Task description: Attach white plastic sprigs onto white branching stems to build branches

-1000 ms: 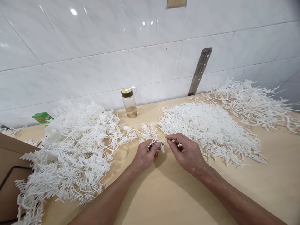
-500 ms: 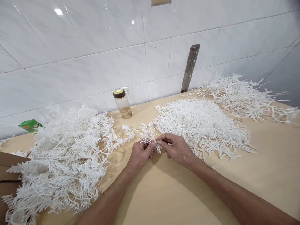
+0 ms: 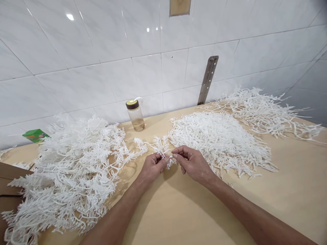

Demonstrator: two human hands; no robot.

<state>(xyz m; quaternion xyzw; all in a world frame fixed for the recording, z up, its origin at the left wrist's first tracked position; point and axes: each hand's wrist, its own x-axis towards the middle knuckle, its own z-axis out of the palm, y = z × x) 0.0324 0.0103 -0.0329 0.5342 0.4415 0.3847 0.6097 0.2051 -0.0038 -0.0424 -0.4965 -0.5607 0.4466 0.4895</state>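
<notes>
Between thumb and fingers, my left hand (image 3: 154,165) grips a white plastic branched sprig (image 3: 170,162) near the middle of the table. My right hand (image 3: 188,161) is beside it, thumb and forefinger pinched at the sprig's right end; what lies between those fingertips is too small to make out. More loose white sprigs (image 3: 158,144) lie just beyond my hands. A large heap of white branched sprigs (image 3: 79,170) spreads to the left. On the right is a pile of short white pieces (image 3: 217,136).
Long, mostly bare white stems (image 3: 263,112) lie at the back right. A bottle with a yellow-and-black lid (image 3: 137,117) stands near the tiled wall. A metal bracket (image 3: 208,80) leans there. At the left are a green packet (image 3: 34,135) and a brown box (image 3: 12,180).
The sprig has turned in my left hand, its tips now hanging more towards the right. My right fingertips have drawn slightly away from my left. The view has tilted up a little.
</notes>
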